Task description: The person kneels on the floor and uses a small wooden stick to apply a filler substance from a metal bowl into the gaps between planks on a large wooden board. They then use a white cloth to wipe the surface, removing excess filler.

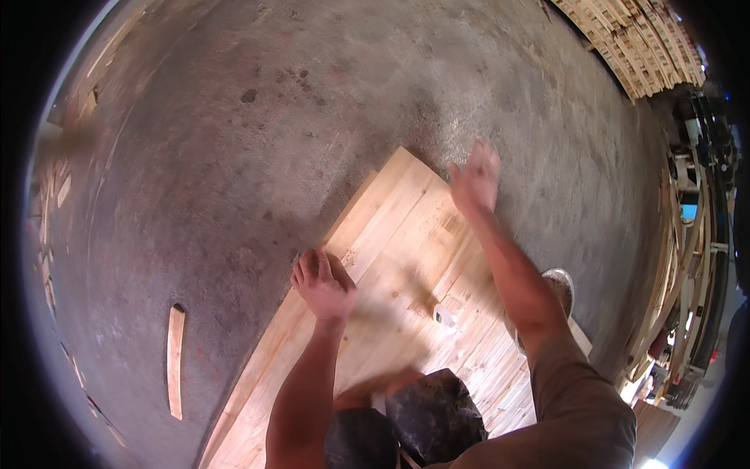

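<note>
A pale wooden panel [406,227] made of joined boards lies in front of me, running from the lower left to a far corner. My left hand [324,288] is at its left edge with the fingers curled inward. Whatever those fingers grip, if anything, is hidden. Past the panel's far right edge, over the floor, my right hand [475,178] is slightly blurred, its thumb apart from the fingers and nothing seen in it. A small white object [444,316], too blurred to name, rests on the panel between my forearms.
A loose wooden strip [176,363] lies on the grey concrete floor [234,156] at left. Partly behind my right forearm stands a round container [561,283]. Stacked slats [633,39] occupy the far right, with long timber pieces [680,273] below. My dark-clad knees [433,410] border the panel.
</note>
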{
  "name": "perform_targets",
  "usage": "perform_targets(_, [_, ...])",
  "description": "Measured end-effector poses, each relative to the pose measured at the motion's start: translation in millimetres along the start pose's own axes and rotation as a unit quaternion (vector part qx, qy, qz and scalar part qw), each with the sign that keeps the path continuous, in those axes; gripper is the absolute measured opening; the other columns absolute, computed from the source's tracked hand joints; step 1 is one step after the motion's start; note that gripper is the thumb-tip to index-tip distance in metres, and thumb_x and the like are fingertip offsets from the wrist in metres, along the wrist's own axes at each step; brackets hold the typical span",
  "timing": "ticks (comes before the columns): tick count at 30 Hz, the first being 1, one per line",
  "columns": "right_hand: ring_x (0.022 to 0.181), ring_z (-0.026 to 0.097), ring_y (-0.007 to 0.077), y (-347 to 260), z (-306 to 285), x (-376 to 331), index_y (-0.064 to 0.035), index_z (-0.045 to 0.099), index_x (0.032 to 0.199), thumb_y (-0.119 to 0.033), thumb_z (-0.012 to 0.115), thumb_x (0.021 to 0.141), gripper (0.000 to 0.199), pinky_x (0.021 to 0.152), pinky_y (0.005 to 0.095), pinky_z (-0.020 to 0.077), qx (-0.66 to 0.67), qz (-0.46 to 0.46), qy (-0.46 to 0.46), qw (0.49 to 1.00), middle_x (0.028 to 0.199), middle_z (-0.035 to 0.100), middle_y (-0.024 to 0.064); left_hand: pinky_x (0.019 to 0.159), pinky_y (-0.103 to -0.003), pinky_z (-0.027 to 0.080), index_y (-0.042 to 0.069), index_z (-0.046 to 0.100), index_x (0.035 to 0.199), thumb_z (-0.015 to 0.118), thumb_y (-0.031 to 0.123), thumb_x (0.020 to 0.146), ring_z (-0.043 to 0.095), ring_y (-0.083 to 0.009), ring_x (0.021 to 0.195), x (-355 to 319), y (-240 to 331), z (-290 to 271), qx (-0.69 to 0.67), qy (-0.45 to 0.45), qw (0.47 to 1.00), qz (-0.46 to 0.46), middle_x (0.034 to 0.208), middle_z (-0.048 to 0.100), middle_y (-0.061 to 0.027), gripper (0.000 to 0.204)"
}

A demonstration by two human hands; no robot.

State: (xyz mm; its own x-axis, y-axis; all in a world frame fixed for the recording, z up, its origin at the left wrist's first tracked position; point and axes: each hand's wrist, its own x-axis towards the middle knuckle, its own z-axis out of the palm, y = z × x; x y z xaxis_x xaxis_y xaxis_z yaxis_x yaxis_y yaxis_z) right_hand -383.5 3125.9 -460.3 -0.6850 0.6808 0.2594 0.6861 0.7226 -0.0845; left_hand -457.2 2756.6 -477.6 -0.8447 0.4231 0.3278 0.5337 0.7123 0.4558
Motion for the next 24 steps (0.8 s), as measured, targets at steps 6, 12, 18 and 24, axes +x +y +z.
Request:
perform_targets(6, [0.108, 0.075, 0.0427, 42, -114, -265, 0.0009, 0.053, 0.159, -0.001, 0.057, 0.098, 0.061, 0.094, 0.0511, 0.0624, 0.265, 0.090, -0.124, 0.952, 0.123, 0.076, 0.0216, 0.105, -0.052, 0.045, 0.000, 0.074, 0.132, 0.071, 0.010, 0.094, 0.064, -0.0386, 0.119, 4, 5, -6, -0.027, 0.004, 0.999, -0.026, 0.128, 0.068, -0.0178, 0.039])
perform_targets(12, [0.132, 0.059, 0.0514, -32, -112, -334, 0.0001, 0.053, 0.155, -0.012, 0.077, 0.100, 0.062, 0.108, 0.0587, 0.0518, 0.285, -0.003, -0.087, 0.955, 0.147, 0.061, 0.0295, 0.105, -0.052, 0.044, 0.002, 0.074, 0.133, 0.070, 0.010, 0.093, 0.063, -0.0384, 0.120, 2, 6, -7, -0.028, -0.029, 0.998, -0.054, 0.129, 0.068, -0.0170, 0.041])
perform_targets(18, [0.116, 0.063, 0.0487, -77, -86, -223, 0.0057, 0.062, 0.130, -0.013, 0.073, 0.108, 0.031, 0.102, 0.0534, 0.0540, 0.414, -0.013, -0.154, 0.897, 0.124, 0.064, 0.0270, 0.106, -0.052, 0.044, 0.002, 0.074, 0.134, 0.069, 0.010, 0.093, 0.063, -0.0382, 0.119, 3, 7, -4, -0.019, -0.015, 0.999, -0.040, 0.130, 0.068, -0.0170, 0.042])
perform_targets(24, [0.099, 0.075, 0.0432, -99, -79, -125, -0.0018, 0.069, 0.127, -0.017, 0.087, 0.100, 0.035, 0.085, 0.0501, 0.0606, 0.355, -0.096, -0.203, 0.907, 0.109, 0.076, 0.0205, 0.107, -0.052, 0.045, 0.001, 0.074, 0.134, 0.069, 0.012, 0.094, 0.063, -0.0383, 0.119, 2, 5, -1, -0.004, -0.011, 0.999, -0.030, 0.129, 0.068, -0.0177, 0.042])
